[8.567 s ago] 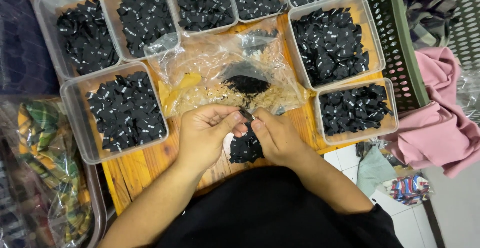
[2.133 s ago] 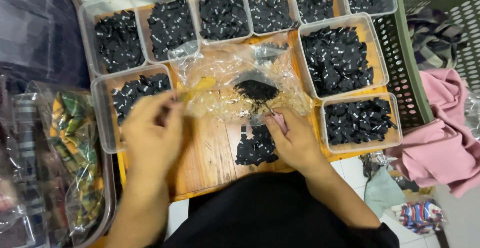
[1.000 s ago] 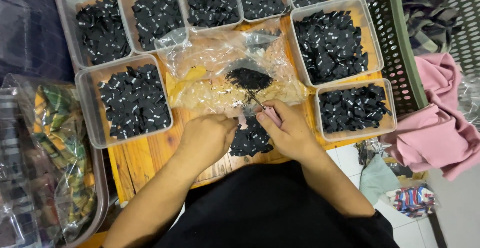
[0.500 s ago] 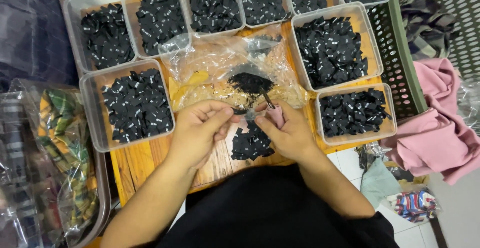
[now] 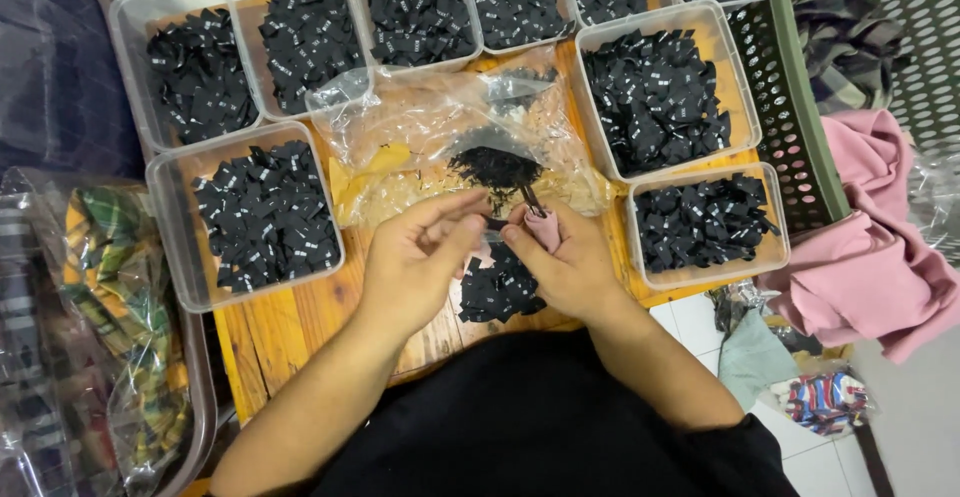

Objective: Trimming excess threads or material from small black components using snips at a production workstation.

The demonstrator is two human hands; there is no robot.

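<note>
Black fabric label (image 5: pixel 497 224), pinched between left hand (image 5: pixel 420 257) and right hand (image 5: pixel 562 262) above the loose pile (image 5: pixel 500 289) on the bench (image 5: pixel 290 327), appears light, limp; best gripped by its edges.

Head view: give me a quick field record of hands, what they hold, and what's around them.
left hand: pinching one end of a small black label
right hand: pinching the label's other end, with a pink-handled tool
loose pile: black labels on the wooden table, below the hands
plastic bag: crumpled, clear, holds black scraps
tubs: clear, filled with black labels
right side: pink cloth
</note>
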